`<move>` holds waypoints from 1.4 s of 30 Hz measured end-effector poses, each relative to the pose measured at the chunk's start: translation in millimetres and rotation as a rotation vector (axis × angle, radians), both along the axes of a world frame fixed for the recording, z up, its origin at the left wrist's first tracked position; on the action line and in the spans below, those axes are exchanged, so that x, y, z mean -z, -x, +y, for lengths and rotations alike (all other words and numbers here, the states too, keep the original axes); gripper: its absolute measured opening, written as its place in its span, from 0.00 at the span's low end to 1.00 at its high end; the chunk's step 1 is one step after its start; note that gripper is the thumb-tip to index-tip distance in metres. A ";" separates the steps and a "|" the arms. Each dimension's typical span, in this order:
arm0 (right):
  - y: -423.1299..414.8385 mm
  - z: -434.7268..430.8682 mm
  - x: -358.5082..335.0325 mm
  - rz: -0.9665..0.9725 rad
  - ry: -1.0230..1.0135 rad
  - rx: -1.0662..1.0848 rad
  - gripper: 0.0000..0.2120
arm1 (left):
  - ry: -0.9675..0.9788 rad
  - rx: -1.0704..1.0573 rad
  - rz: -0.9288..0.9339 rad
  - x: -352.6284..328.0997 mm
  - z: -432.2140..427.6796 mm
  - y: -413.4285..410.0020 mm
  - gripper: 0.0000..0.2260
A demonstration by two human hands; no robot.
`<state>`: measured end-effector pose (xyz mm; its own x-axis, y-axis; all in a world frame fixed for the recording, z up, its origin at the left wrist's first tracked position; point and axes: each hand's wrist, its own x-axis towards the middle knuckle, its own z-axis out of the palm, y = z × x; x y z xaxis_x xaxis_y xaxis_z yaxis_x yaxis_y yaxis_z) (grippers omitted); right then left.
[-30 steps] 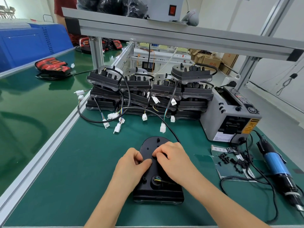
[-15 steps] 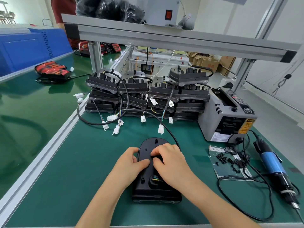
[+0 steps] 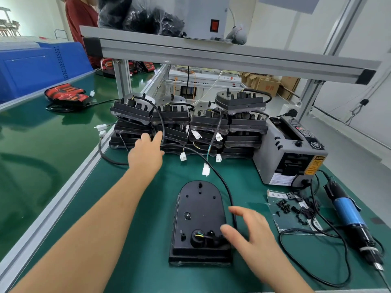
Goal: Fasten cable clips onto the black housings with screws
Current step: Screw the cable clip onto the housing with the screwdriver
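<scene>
A: Left side first, quick. What's the left hand (image 3: 146,154) doing?

B: Stretched out to 12 o'clock, fingers loose and spread, grasping nothing. Fingertips are at the looping black cable (image 3: 160,125) on the stacked housings (image 3: 188,123); touching or just short, I can't tell.

A: And the piece in work?

B: The black housing (image 3: 200,224) lies flat on the green mat (image 3: 69,240), center, back side up. Long axis runs 12 to 6: rounded end at 12, square end with the cable socket at 6. Its own lead (image 3: 229,199) leaves near the socket on the 3 o'clock edge and curves up to a white connector (image 3: 205,169).

A: Right hand (image 3: 251,231)?

B: Open, nothing gripped, thumb at the housing's lower 3 o'clock corner, fingers splayed above the lead. By far the nearer hand to the housing.

A: Looks of it?

B: Matte black moulded plastic, small bosses and holes down the middle, yellow-green wires peeking in the socket. Whether a clip sits by the socket, too dark to say.

A: Hardware?

B: Clips and screws (image 3: 294,208) lie scattered on a card at 3 o'clock of the housing, near the right hand; blue electric screwdriver (image 3: 351,220) lies beyond, tip toward 5. My guess: the right hand takes both, since they lie on its side.
</scene>
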<state>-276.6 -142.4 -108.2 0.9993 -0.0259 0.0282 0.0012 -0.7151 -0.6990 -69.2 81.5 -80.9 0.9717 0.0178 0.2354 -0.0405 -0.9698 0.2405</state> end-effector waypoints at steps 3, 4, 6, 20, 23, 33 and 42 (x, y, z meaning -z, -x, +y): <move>11.9 1.2 -2.9 0.067 0.006 -0.071 0.30 | -0.149 0.058 0.025 -4.9 1.3 -20.1 0.20; 14.0 3.3 -3.8 0.087 0.018 -0.101 0.33 | -0.166 0.083 0.013 -7.5 1.0 -24.0 0.18; 16.1 7.8 -4.2 0.117 0.048 -0.151 0.37 | -0.207 0.134 -0.040 -12.1 0.3 -28.9 0.13; 13.9 10.4 9.3 0.107 0.178 -0.196 0.28 | -0.104 0.431 -0.489 -32.1 13.7 -22.0 0.05; 14.2 11.0 9.8 0.098 0.198 -0.187 0.25 | -0.160 0.471 -0.584 -34.4 12.0 -23.8 0.06; 16.2 12.0 7.0 -0.044 0.241 -0.199 0.21 | -0.052 0.332 -0.057 -13.6 11.0 -42.4 0.19; 14.4 17.4 8.8 -0.165 0.295 -0.174 0.18 | -0.072 0.260 -0.015 1.0 26.6 -32.1 0.09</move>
